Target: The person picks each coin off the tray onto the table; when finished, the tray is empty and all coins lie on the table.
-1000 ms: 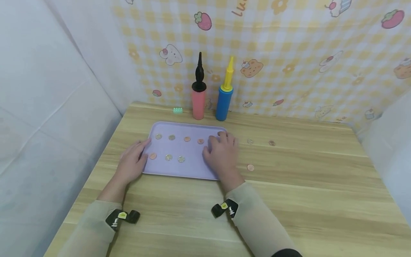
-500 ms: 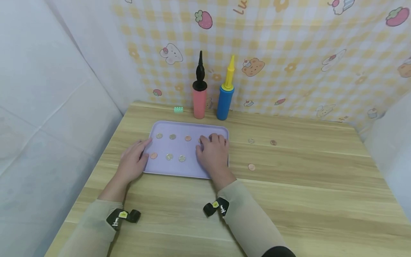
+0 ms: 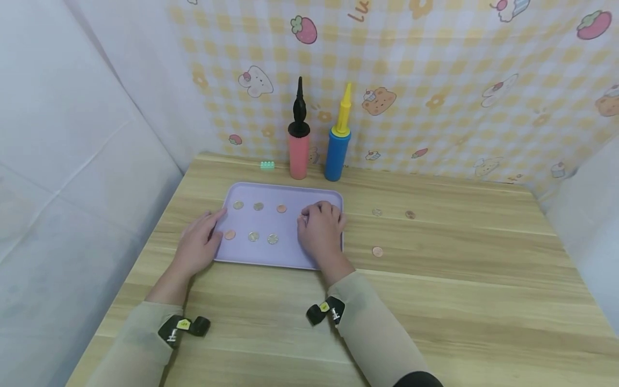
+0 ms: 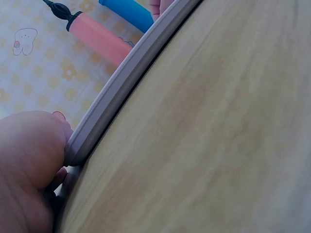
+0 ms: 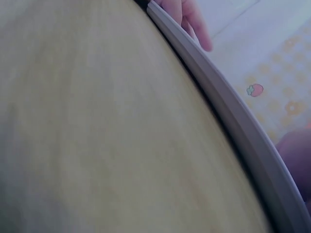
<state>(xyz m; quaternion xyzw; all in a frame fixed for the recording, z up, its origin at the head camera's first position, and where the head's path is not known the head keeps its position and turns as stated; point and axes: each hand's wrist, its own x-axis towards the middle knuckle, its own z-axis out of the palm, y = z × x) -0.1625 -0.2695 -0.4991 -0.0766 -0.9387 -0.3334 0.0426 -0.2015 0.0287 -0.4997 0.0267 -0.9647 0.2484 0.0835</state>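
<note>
A light purple tray (image 3: pixel 251 255) lies on the wooden table with several coins on it in two rows. My left hand (image 3: pixel 199 244) holds the tray by its left edge, thumb at the rim; in the left wrist view the hand (image 4: pixel 29 155) wraps the tray's near corner. Over the right part of the tray, my right hand (image 3: pixel 321 231) pinches a coin (image 3: pixel 302 218) between thumb and forefinger, mostly hidden by the fingers. A copper-coloured coin (image 3: pixel 281 208) lies just left of those fingers. In the near row are a copper-coloured coin (image 3: pixel 230 235) and two paler ones.
Right of the tray, a silvery coin (image 3: pixel 376 212), a dark coin (image 3: pixel 410 214) and a copper-coloured coin (image 3: pixel 377 251) lie on the table. Behind it stand a pink-and-black hand pump (image 3: pixel 299 153) and a blue-and-yellow hand pump (image 3: pixel 337 153), beside a small green toy brick (image 3: pixel 267 165).
My right hand has moved left from the tray's right edge onto the coin at the end of the far row, and its fingers have closed on it. My left hand has stayed at the tray's edge.
</note>
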